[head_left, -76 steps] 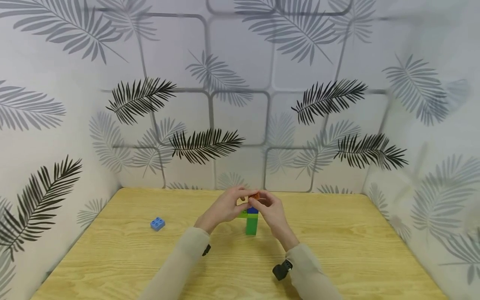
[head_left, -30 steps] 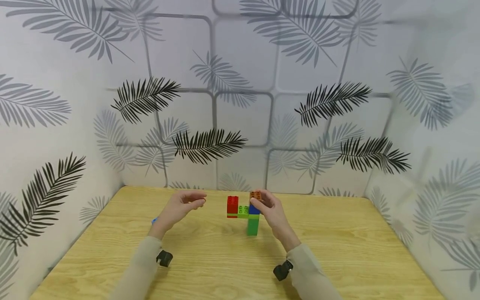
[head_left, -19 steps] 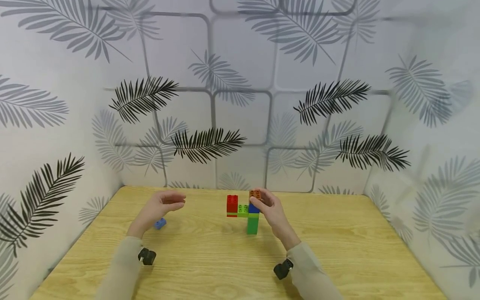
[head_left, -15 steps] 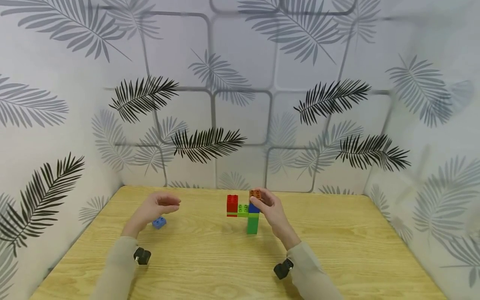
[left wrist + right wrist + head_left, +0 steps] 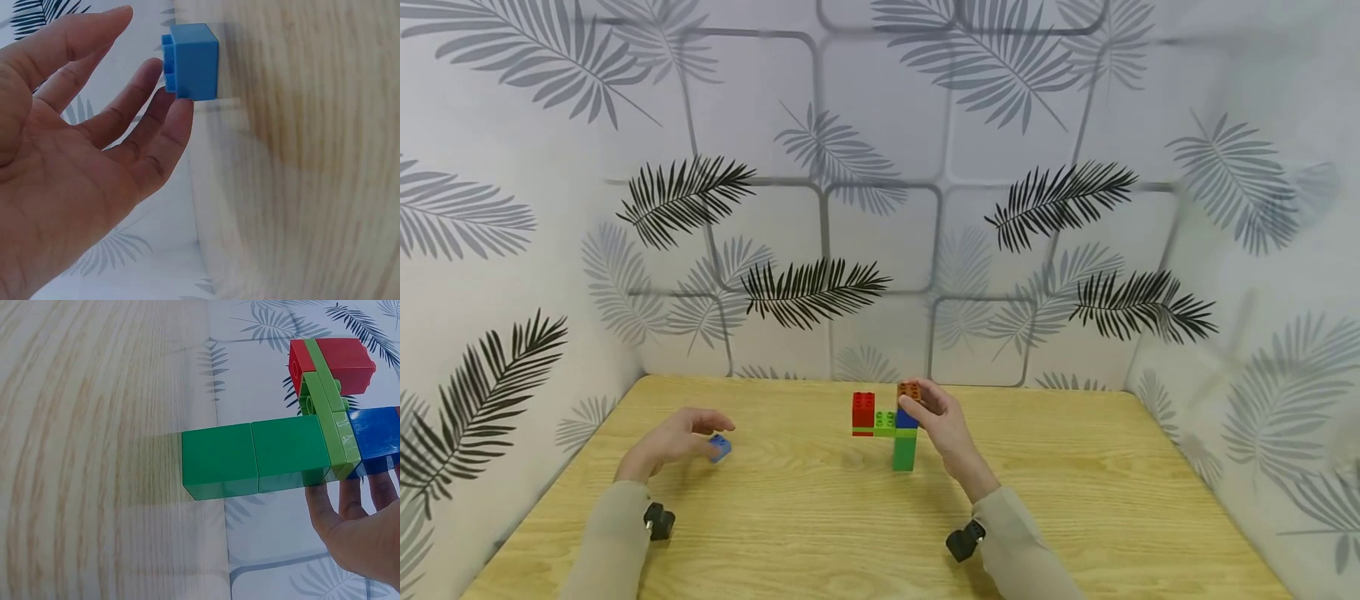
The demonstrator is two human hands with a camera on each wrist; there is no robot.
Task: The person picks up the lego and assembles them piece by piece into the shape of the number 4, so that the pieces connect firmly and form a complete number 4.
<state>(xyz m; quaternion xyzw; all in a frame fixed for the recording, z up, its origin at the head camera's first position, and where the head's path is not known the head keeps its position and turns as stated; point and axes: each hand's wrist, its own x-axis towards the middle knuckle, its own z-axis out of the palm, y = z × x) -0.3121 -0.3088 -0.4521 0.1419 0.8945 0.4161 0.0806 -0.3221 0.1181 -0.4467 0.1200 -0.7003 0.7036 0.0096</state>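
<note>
A light blue toy brick (image 5: 722, 447) lies on the table at the left, studs up. My left hand (image 5: 668, 438) is right beside it, thumb and fingers apart around it. In the left wrist view the fingertips come close to the blue brick (image 5: 197, 62); whether any touches is unclear. My right hand (image 5: 949, 429) holds the upper part of a brick tower (image 5: 904, 450) standing upright. The tower has green bricks (image 5: 256, 456) below, a light green plate (image 5: 884, 421) reaching left, a red brick (image 5: 863, 408) on its end, then a dark blue brick (image 5: 907, 417) and an orange one (image 5: 909, 391) on top.
The wooden table (image 5: 820, 517) is enclosed by leaf-patterned walls (image 5: 880, 233) at the back and both sides. A small black camera (image 5: 659, 522) sits at the left wrist, another black camera (image 5: 962, 543) at the right.
My left hand has let go at the orange brick, moved left and come down beside the light blue brick. My right hand has stayed at the tower's top.
</note>
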